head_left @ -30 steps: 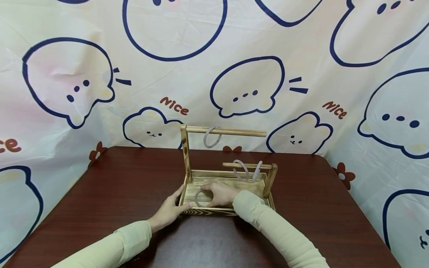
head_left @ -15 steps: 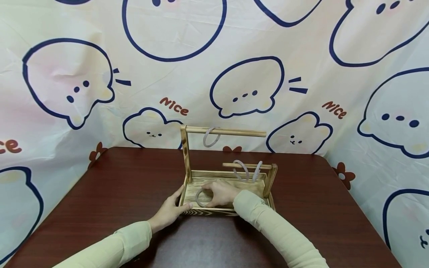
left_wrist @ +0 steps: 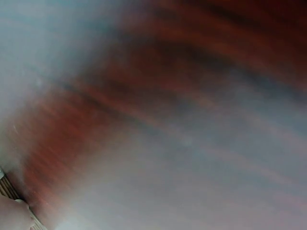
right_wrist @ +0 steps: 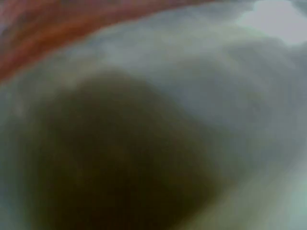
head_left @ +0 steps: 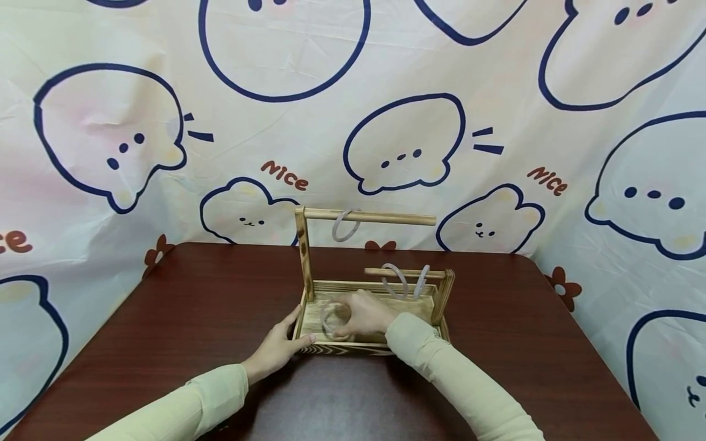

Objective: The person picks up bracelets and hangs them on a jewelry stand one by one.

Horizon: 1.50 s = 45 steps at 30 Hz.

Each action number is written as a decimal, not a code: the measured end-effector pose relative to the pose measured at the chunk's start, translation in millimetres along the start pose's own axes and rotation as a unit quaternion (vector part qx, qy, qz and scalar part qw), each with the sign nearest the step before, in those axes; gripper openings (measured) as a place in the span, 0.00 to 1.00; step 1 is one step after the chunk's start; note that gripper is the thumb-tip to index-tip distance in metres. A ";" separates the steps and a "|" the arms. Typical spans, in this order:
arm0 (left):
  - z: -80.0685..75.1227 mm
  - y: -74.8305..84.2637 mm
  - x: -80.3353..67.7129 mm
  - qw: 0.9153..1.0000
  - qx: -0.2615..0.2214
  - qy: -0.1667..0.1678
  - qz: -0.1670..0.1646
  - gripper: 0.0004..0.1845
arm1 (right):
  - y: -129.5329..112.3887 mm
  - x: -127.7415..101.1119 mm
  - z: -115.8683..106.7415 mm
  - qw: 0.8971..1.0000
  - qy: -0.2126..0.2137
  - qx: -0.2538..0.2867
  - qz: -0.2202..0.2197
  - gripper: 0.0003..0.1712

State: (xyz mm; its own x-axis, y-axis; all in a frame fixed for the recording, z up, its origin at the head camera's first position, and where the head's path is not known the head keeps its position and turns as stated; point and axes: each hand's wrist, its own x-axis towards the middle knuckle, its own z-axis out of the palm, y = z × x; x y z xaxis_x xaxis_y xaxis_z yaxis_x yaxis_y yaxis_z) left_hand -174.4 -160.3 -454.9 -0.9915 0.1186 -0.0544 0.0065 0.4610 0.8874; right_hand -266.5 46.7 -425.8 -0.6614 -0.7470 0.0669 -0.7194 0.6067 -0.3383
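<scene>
- Our left hand [head_left: 278,348] lies flat-fingered against the left front corner of the wooden rack [head_left: 372,346], steadying it on the worktop [head_left: 182,306].
- Our right hand [head_left: 364,313] pinches one ring [head_left: 333,320] just above the rack's base; we judge the lift is beginning, and it next needs threading onto a peg.
- Four rings: one held, one on the upper peg [head_left: 368,215], two on the lower peg [head_left: 405,272].

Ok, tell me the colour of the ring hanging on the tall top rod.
Pale translucent grey ring; head view shows it best.
</scene>
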 end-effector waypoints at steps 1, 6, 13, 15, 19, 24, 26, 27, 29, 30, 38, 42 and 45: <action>0.0 0.0 -0.2 1.000 -0.001 -0.001 -0.001 0.45 | -1.0 -0.2 -2.1 1.000 0.001 -0.001 -0.001 0.45; 0.0 0.4 -1.1 1.000 -0.001 -0.004 -0.008 0.46 | -5.9 -2.5 -12.5 1.000 0.017 -0.013 -0.013 0.45; -0.6 -1.2 -0.4 1.000 0.001 -0.002 -0.009 0.46 | -11.0 -8.2 -21.1 0.999 0.040 -0.009 -0.035 0.43; -0.6 -1.8 -0.5 1.000 0.002 0.000 -0.010 0.46 | -13.4 -10.3 -23.4 0.998 0.045 -0.001 -0.037 0.43; -0.6 -3.3 -0.4 1.000 0.006 0.003 -0.009 0.45 | -18.5 -13.8 -26.9 0.997 0.059 0.015 -0.041 0.44; -0.6 -4.6 0.8 1.000 0.003 0.000 -0.005 0.45 | -26.8 -19.3 -30.9 0.996 0.070 0.058 -0.027 0.46; -0.6 -4.6 1.0 1.000 0.005 -0.002 -0.003 0.45 | -30.3 -21.7 -32.3 0.994 0.069 0.083 -0.015 0.47; -0.6 -4.3 0.9 1.000 0.005 -0.002 -0.002 0.45 | -32.1 -22.9 -33.2 0.993 0.069 0.094 -0.010 0.47; -0.6 -3.2 0.3 1.000 0.002 -0.002 -0.004 0.45 | -35.3 -24.7 -34.4 0.991 0.068 0.112 -0.002 0.49; -0.7 -2.7 -0.1 1.000 0.001 -0.003 -0.004 0.45 | -36.8 -25.4 -34.9 0.991 0.069 0.117 0.000 0.49; -0.7 -2.1 -0.7 1.000 -0.002 -0.003 0.002 0.46 | -46.0 -28.6 -37.0 0.987 0.083 0.140 0.000 0.47; 0.2 -3.0 0.3 1.000 -0.003 -0.003 -0.003 0.46 | -46.5 -29.3 -37.0 0.984 0.090 0.155 -0.008 0.45; 0.7 -2.9 0.7 1.000 0.001 0.000 -0.005 0.45 | -46.0 -29.8 -37.9 0.982 0.096 0.163 -0.012 0.45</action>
State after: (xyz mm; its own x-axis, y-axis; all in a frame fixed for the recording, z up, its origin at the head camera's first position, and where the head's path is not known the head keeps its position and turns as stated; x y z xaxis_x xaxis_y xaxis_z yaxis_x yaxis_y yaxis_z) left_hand -175.0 -161.0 -457.9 -0.9914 0.1146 -0.0626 -0.0023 0.4643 0.8857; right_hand -221.8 51.3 -376.6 -0.6950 -0.6765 0.2437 -0.6501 0.4464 -0.6149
